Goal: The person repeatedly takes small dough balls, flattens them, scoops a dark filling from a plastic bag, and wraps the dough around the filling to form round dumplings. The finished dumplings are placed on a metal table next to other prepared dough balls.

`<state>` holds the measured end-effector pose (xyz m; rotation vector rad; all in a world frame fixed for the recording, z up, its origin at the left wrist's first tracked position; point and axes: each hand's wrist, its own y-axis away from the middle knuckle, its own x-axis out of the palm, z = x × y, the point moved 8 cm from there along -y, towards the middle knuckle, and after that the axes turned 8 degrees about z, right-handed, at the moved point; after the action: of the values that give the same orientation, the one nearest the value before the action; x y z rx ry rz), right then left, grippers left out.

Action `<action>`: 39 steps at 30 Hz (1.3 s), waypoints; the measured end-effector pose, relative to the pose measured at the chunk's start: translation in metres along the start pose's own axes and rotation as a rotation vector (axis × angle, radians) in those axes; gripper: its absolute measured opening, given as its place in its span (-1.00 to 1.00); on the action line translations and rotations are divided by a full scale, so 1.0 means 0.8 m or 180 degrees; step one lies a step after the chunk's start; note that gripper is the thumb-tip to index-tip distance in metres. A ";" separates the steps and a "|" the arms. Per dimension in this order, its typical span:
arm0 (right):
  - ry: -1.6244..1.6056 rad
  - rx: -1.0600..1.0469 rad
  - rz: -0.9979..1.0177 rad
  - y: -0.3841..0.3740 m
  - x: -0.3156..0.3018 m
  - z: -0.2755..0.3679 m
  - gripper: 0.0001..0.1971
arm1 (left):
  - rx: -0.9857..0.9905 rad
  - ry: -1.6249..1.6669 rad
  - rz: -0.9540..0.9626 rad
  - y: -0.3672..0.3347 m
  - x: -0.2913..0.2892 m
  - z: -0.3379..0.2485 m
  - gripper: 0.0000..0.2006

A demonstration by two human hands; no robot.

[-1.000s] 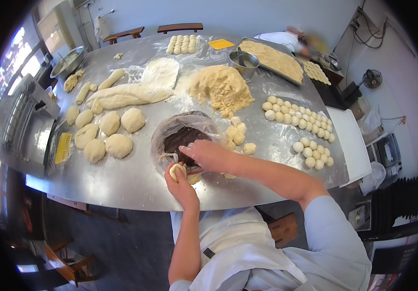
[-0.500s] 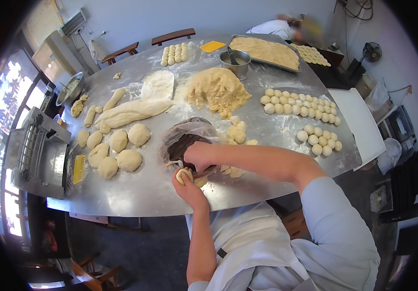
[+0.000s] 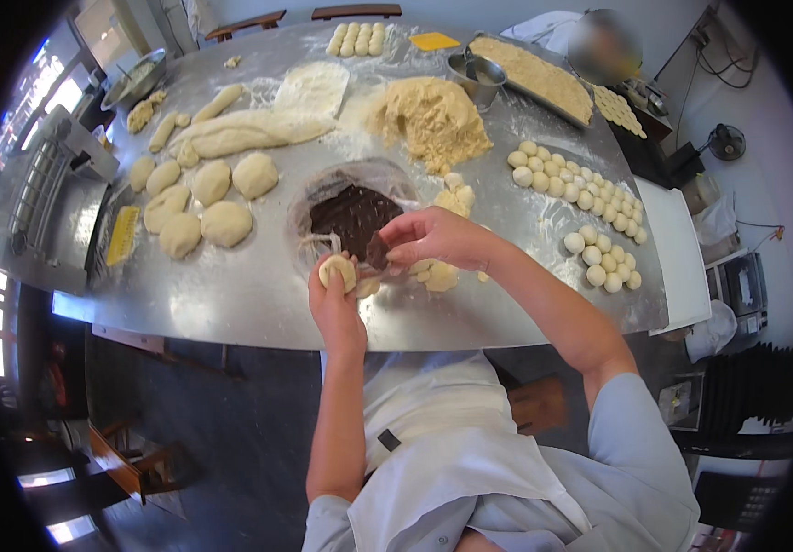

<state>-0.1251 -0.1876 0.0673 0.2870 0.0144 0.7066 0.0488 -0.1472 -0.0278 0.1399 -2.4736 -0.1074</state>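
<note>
My left hand [image 3: 339, 317] is closed around a small flat round of pale dough [image 3: 336, 270], held above the steel table near its front edge. My right hand [image 3: 441, 239] pinches a lump of dark paste [image 3: 377, 252] between thumb and fingers, just right of that dough round. Behind both hands sits a clear plastic bag [image 3: 299, 213] with its mouth spread wide, full of the same dark paste [image 3: 352, 213]. Several flattened dough pieces [image 3: 437, 276] lie beside my right hand, partly hidden by it, with small yellowish lumps [image 3: 454, 195] beyond them.
Large dough balls [image 3: 226, 224] and a long dough roll [image 3: 249, 134] lie left. A crumbly yellow mound [image 3: 433, 120] stands beyond the bag. Rows of small balls [image 3: 580, 184] cover the right. A roller machine [image 3: 42, 207] borders the left edge; a person [image 3: 544, 32] is far right.
My right hand has come up out of the bag and moved right, now with dark paste in its fingers. My left hand still holds the dough round. The view has shifted.
</note>
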 end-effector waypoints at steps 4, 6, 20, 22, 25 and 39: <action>-0.0185 -0.0304 -0.0512 0.027 0.013 -0.029 -0.65 | -0.0569 0.0660 0.0580 0.022 0.035 -0.004 -0.58; 0.0051 -0.0461 -0.0874 0.034 0.027 -0.035 -0.66 | -0.0900 0.0802 0.0799 0.033 0.052 0.006 -0.58; 0.0609 -0.0845 -0.2410 0.124 0.016 -0.032 -0.78 | -0.0977 0.1092 0.0758 0.040 0.066 0.022 -0.61; 0.0904 -0.0560 -0.2286 0.115 0.017 -0.050 -0.76 | -0.1067 0.0985 0.0807 0.044 0.069 0.034 -0.62; 0.0612 -0.0793 -0.2412 0.109 0.024 -0.057 -0.78 | -0.1043 0.0831 0.0898 0.053 0.075 0.048 -0.62; 0.2245 -0.1216 -0.2580 0.113 0.054 -0.054 -0.75 | -0.0993 0.0491 0.0898 0.072 0.093 0.067 -0.58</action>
<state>-0.1549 -0.0837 0.0538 -0.3426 0.6276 -0.0364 -0.0471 -0.0970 -0.0181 -0.3212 -2.2638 -0.3445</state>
